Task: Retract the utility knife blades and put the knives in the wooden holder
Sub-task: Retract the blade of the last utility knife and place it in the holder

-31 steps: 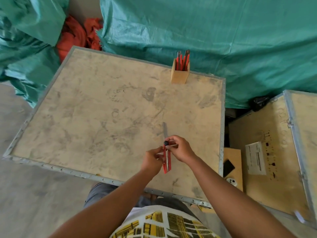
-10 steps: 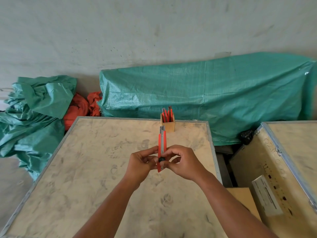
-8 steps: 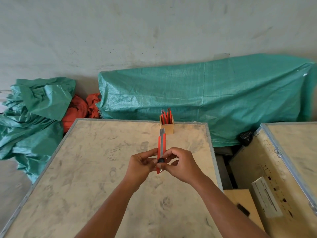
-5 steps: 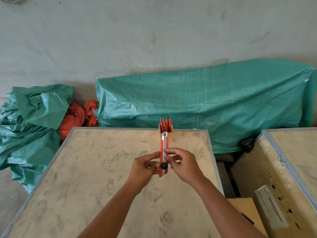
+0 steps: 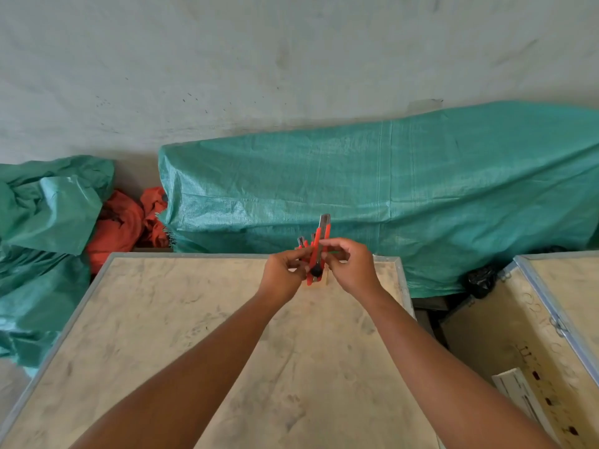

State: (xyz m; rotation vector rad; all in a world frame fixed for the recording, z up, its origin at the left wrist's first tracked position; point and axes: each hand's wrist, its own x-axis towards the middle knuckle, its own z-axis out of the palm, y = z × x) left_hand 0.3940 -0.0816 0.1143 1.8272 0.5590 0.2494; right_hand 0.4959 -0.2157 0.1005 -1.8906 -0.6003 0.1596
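Tarp [image 5: 421, 196]: green, lying draped over a bulk behind the table, filling the far side of the view

Table [image 5: 162, 335]: pale board top with a metal rim, bearing nothing but the holder at its far edge; a second crate [image 5: 551, 319] is standing open to the right

Right hand [image 5: 351, 270]: pinching the knife's upper body, thumb and forefinger closed on it, other fingers loosely curled

Left hand [image 5: 282, 275]: gripping the knife's lower end, closed around it beside the black knob

Knife [image 5: 319, 251]: red, being held upright in the air between both hands, metal tip uppermost; the blade is looking drawn in, only the nose showing, though this is a judgement

Holder [image 5: 325, 279]: wooden, mostly hidden behind the hands; the tops of other knives [image 5: 302, 242] are showing just left of the held one

Step in hand: retraction looking finished, carrying to the holder under way. Next move is calling for one hand to let go and the other to lower the knife into a free gap among those already standing

Change: three seconds ago the blade was standing well out, hands low near the table's near edge; now the hands are reaching out over the holder, covering it
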